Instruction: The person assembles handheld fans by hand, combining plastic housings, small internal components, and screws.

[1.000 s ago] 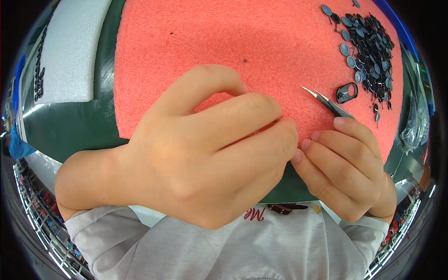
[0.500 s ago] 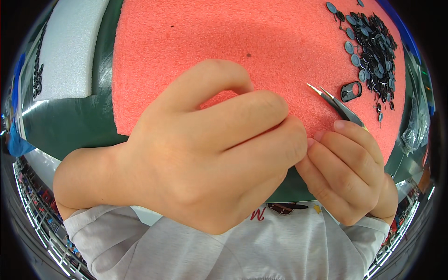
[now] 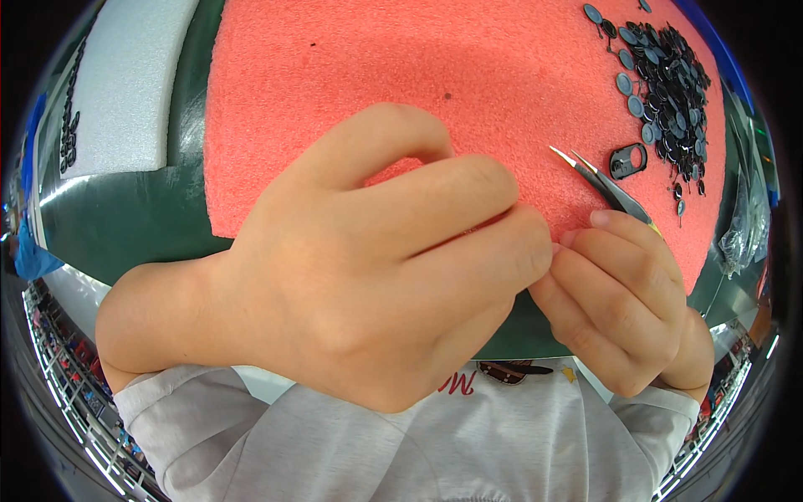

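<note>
My left hand [image 3: 360,268] is large in the middle, its back toward me and its fingers curled closed. Whatever it grips is hidden beneath the fingers. Against its knuckles on the right, my right hand [image 3: 619,305] has its fingers bent together, fingertips at the left hand's edge; anything between them cannot be made out. Just beyond the right fingers, grey tweezers [image 3: 609,186] lie on the pink foam sheet [image 3: 335,75], tips apart and pointing up-left; their rear end is partly hidden by the hand. A black oval ring-shaped part [image 3: 627,161] sits right of the tweezers.
At the far right of the foam is a pile of small black parts with round grey discs [image 3: 673,100]. A white foam block [image 3: 125,92] stands at the left, a row of black parts along its edge. Clear plastic bags [image 3: 740,226] lie on the green table [image 3: 117,222] at right.
Both hands keep nearly the same pose, still touching. The whole view has shifted very slightly; the tweezers and the pile stay put on the foam.
</note>
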### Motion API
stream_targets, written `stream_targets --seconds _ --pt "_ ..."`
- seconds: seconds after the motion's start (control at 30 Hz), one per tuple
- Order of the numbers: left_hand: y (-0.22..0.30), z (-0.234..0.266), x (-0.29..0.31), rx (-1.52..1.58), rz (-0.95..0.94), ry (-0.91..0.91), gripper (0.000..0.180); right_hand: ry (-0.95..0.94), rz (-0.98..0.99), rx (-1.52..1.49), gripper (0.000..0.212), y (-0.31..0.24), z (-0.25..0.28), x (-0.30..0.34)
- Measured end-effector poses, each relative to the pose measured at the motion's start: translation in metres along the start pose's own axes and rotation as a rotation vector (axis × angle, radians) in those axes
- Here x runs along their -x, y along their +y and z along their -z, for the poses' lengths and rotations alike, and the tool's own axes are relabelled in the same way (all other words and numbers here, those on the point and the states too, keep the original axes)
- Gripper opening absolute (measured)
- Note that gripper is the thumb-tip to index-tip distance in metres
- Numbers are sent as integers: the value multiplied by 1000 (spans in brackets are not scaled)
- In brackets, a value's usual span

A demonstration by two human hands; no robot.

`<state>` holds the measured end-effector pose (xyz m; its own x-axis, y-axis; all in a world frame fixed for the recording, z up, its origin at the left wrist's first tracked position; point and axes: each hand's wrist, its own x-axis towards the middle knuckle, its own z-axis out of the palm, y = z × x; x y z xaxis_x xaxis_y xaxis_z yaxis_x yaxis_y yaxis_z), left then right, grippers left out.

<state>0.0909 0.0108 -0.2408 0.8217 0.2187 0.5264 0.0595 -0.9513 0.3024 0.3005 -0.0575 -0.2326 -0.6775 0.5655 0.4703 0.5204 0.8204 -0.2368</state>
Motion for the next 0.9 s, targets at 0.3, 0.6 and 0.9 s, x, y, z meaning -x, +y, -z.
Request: stream_targets --seconds 0.3,0.6,0.9 --pt "1 -7 2 -76 -41 88 22 40 -1 11 26 -1 -4 -1" --pt "-6 -2 -1 -82 -96 11 22 99 19 -62 22 8 -6 3" --pt "-2 3 -3 -4 141 -34 37 101 -4 48 26 5 0 4"
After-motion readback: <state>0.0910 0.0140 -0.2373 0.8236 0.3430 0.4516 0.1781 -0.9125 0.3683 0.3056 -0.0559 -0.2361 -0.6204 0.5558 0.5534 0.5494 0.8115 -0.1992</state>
